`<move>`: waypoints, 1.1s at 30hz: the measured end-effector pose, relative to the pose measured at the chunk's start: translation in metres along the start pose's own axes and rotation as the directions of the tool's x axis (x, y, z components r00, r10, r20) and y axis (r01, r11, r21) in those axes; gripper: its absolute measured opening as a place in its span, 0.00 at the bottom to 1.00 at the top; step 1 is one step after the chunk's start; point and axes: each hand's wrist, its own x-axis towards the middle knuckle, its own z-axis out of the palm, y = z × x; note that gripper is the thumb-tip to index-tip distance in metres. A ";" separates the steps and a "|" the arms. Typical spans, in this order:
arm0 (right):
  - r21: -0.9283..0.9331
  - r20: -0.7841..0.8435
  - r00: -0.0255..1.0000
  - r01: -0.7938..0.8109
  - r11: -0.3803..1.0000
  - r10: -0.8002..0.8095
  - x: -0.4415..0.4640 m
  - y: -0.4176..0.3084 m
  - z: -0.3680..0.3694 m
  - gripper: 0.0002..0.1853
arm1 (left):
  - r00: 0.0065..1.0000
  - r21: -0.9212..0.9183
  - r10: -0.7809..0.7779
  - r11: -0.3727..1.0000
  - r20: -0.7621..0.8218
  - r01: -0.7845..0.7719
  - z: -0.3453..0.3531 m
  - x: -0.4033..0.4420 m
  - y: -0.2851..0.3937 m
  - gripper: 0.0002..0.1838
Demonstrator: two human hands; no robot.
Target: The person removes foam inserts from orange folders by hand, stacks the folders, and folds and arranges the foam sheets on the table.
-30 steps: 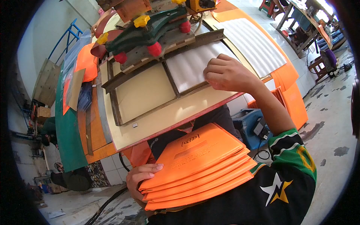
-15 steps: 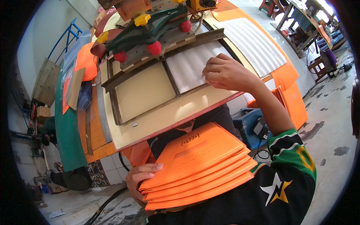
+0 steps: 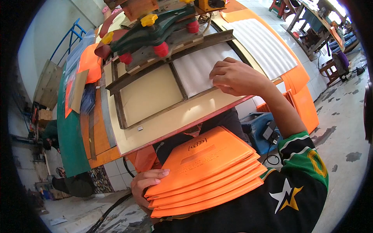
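A stack of several orange printed folders [image 3: 211, 163] lies on my lap, the top one bearing dark lettering. My left hand [image 3: 147, 186] grips the stack's left edge, thumb and fingertips on top, the rest of the fingers hidden below. Over the table, my right hand [image 3: 239, 77] is curled with its fingers bent down at the white foam sheet [image 3: 200, 64], near the metal frame [image 3: 180, 87]. Its fingertips are partly hidden, and I cannot make out what they hold. That foam sheet fills the frame's right part; the cream board [image 3: 149, 93] shows through the left part.
A green machine head [image 3: 155, 33] with yellow knobs and red feet stands across the frame. A second ribbed white sheet [image 3: 260, 46] lies on orange material to the right. Orange and clear plastic pieces [image 3: 89, 64] lie at left. A blue machine [image 3: 258, 128] stands under the table.
Both hands and the orange stack stay almost still. At the far upper left, another person's hand has pulled back from beside the machine.
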 end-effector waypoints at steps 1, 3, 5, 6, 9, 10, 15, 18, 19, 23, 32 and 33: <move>0.014 -0.032 0.999 0.001 1.000 0.000 0.000 -0.001 -0.001 0.07 | 1.000 -0.001 0.001 1.000 0.004 -0.001 0.000 -0.001 0.000 0.27; 0.030 -0.062 0.998 0.002 1.000 0.000 -0.002 0.000 -0.001 0.07 | 1.000 -0.006 -0.001 1.000 -0.009 0.001 0.001 -0.002 0.001 0.26; 0.085 -0.097 0.994 -0.045 0.995 0.054 -0.004 0.002 0.001 0.08 | 1.000 -0.010 -0.002 1.000 -0.022 0.002 0.002 -0.003 0.000 0.26; 0.086 -0.097 0.994 -0.045 0.995 0.053 -0.005 0.004 0.000 0.08 | 1.000 -0.010 -0.006 1.000 -0.029 0.005 0.002 -0.006 -0.001 0.26; 0.060 -0.125 0.985 -0.112 0.992 0.119 -0.007 0.008 -0.002 0.08 | 1.000 -0.014 0.000 1.000 -0.019 -0.001 0.001 -0.003 0.000 0.26; 0.078 -0.051 0.992 -0.115 0.990 0.119 -0.008 0.008 -0.003 0.08 | 1.000 -0.018 0.012 1.000 0.000 -0.012 0.001 0.000 0.000 0.26; 0.115 0.042 0.988 -0.153 0.981 0.149 -0.008 0.007 -0.003 0.08 | 1.000 -0.014 0.012 1.000 -0.002 -0.012 0.000 0.001 -0.001 0.27; 0.165 0.067 0.975 -0.219 0.962 0.210 -0.008 0.008 -0.003 0.09 | 1.000 0.003 -0.003 1.000 0.015 0.003 0.000 0.000 0.000 0.27; 0.185 0.075 0.975 -0.221 0.958 0.211 -0.008 0.008 -0.003 0.10 | 1.000 0.015 -0.017 1.000 0.002 0.017 0.001 -0.001 0.001 0.27; 0.201 0.038 0.974 -0.225 0.953 0.222 -0.007 0.007 -0.002 0.12 | 1.000 0.033 -0.019 0.999 -0.016 0.020 0.002 0.000 0.001 0.26; 0.176 -0.024 0.952 -0.295 0.939 0.304 -0.010 0.009 0.001 0.10 | 0.994 -0.030 -0.023 0.999 -0.108 0.020 0.010 0.001 -0.003 0.19; 0.168 -0.024 0.951 -0.301 0.939 0.309 -0.013 0.011 0.000 0.10 | 0.991 -0.045 -0.031 0.999 -0.131 0.025 0.010 -0.002 -0.005 0.19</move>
